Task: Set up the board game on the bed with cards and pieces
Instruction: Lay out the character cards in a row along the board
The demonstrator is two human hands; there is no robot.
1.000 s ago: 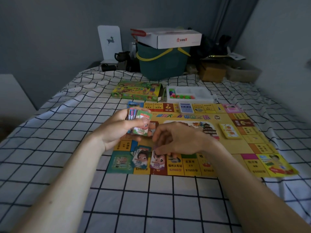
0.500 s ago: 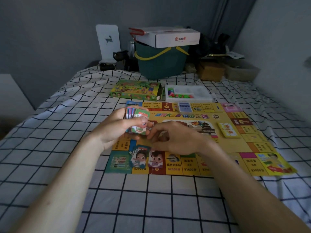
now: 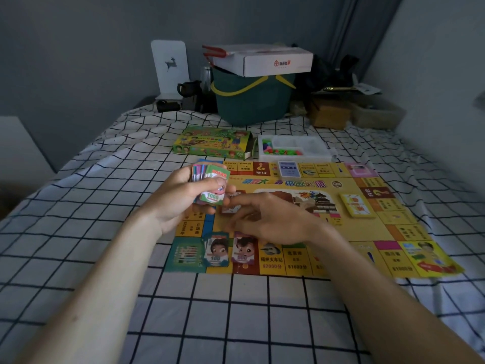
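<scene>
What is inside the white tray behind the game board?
The white tray holds small colourful game pieces in its near left part. Its far wall hides nothing clear; the other compartments look empty.

One head cam, wide-angle, looking fwd and down along the bed [image 3: 78, 232]; board game [image 3: 367, 227] close in front, room's far wall at top.

Both forearms are bare from the frame's lower edge to the wrists, no sleeve showing, and the left hand [image 3: 181, 195] and right hand [image 3: 275, 222] wear no rings, watch or gloves.
</scene>
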